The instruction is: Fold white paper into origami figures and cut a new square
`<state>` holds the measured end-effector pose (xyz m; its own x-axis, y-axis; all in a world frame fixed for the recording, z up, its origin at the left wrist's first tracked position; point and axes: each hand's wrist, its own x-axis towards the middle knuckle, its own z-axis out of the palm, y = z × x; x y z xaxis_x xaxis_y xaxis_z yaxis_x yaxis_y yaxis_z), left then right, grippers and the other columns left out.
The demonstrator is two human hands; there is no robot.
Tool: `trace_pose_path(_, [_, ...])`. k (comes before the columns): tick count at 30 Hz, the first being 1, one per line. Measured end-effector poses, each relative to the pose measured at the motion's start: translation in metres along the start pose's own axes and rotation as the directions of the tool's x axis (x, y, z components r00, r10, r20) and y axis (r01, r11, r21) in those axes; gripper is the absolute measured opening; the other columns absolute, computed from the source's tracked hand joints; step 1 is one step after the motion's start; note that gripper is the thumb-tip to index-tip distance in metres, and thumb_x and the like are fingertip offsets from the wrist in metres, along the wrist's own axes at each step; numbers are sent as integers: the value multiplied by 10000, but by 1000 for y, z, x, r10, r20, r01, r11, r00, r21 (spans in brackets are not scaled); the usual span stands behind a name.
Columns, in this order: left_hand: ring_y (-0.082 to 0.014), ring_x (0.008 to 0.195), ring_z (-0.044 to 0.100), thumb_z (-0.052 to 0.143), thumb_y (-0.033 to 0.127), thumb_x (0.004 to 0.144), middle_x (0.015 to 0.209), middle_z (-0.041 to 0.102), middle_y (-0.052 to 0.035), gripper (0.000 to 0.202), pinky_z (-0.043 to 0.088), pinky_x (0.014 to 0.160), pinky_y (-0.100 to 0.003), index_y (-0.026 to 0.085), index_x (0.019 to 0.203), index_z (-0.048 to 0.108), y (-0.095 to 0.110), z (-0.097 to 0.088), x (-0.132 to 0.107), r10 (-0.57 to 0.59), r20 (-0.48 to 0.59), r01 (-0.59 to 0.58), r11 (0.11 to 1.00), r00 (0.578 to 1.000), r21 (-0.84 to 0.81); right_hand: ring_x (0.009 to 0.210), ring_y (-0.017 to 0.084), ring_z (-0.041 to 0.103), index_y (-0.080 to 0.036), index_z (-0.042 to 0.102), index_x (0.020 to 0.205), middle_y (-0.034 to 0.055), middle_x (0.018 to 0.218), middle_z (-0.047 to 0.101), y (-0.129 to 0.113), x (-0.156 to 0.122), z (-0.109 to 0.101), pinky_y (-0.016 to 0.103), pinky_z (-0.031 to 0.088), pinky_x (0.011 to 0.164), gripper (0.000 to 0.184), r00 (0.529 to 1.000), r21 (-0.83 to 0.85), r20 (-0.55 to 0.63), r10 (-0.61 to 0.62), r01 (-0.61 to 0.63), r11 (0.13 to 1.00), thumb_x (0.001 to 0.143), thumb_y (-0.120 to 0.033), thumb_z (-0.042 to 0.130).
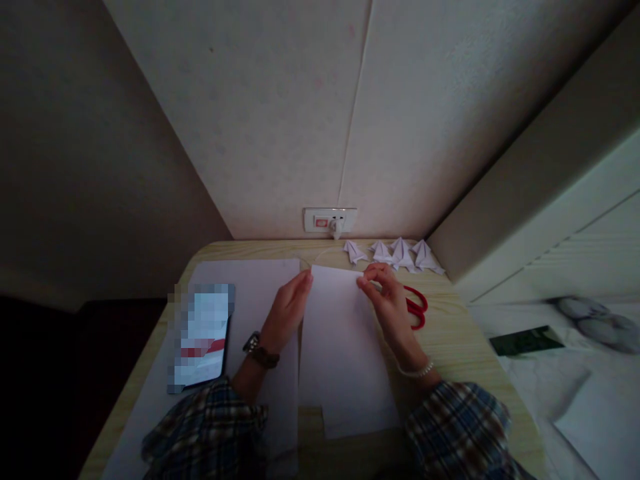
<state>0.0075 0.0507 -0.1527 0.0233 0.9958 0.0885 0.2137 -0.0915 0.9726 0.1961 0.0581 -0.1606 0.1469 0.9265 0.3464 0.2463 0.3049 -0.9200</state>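
Note:
A white sheet of paper [345, 353] lies in front of me, its far edge slightly raised between my hands. My left hand [289, 307] pinches the far left corner between thumb and fingers. At the far right corner, my right hand [390, 303] is closed on the edge with thumb and forefinger. The sheet's near edge is stepped, its right part reaching closer to me. Red-handled scissors [417, 308] lie just right of my right hand, which hides their blades. Several folded white paper figures [401, 253] stand along the table's back edge.
A phone [203, 340] with a lit screen lies at left on more white paper [273, 413]. The light wooden table [465, 373] meets the wall, where a socket [330, 220] holds a white plug [337, 230]. At right below are slippers [600, 323] and a dark green item [526, 341].

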Motion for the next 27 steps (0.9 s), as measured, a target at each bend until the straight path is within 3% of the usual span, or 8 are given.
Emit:
trace_pose_path(2, [-227, 802, 661, 458, 538, 897, 782, 708, -58, 439, 521, 748, -325, 161, 840, 676, 1, 4, -2, -57, 53, 62, 992, 997, -109, 881, 204, 550, -217, 576, 664, 20, 858, 560, 0, -2, 3, 367, 429, 866, 174, 1000, 1, -18, -14, 14, 1000, 790, -311, 650])
trace_pose_path(7, [-208, 704, 664, 641, 527, 785, 720, 717, -28, 402, 508, 662, -296, 149, 911, 698, 4, 6, -3, -162, 175, 210, 928, 971, -307, 873, 194, 538, -215, 562, 685, 14, 843, 547, -2, -6, 7, 360, 421, 863, 175, 994, -13, -81, -67, 66, 998, 826, -282, 640])
trace_pose_path(14, [-180, 692, 661, 725, 454, 729, 761, 734, -18, 341, 478, 628, -257, 148, 877, 695, 2, 4, -3, -223, 187, 283, 858, 957, -429, 998, 205, 585, -238, 641, 868, 35, 978, 647, -5, -10, 7, 383, 453, 923, 15, 980, -15, -36, -197, 197, 980, 865, -248, 630])
trace_pose_path(21, [-176, 688, 660, 759, 452, 693, 757, 730, -17, 359, 476, 622, -253, 151, 870, 680, 7, 3, -3, -251, 187, 311, 821, 950, -479, 1102, 228, 616, -303, 677, 1137, 43, 1144, 715, -8, -11, 2, 449, 474, 978, 264, 944, -72, 101, -313, 321, 944, 900, -218, 597])
trace_pose_path(27, [-145, 593, 609, 768, 452, 684, 661, 674, 17, 338, 446, 557, -230, 160, 816, 659, 6, 4, -3, -267, 185, 324, 818, 946, -475, 1219, 238, 559, -355, 562, 1332, 1, 1295, 662, -10, -13, -1, 488, 454, 1030, 479, 848, -148, 292, -441, 496, 855, 913, -127, 528])
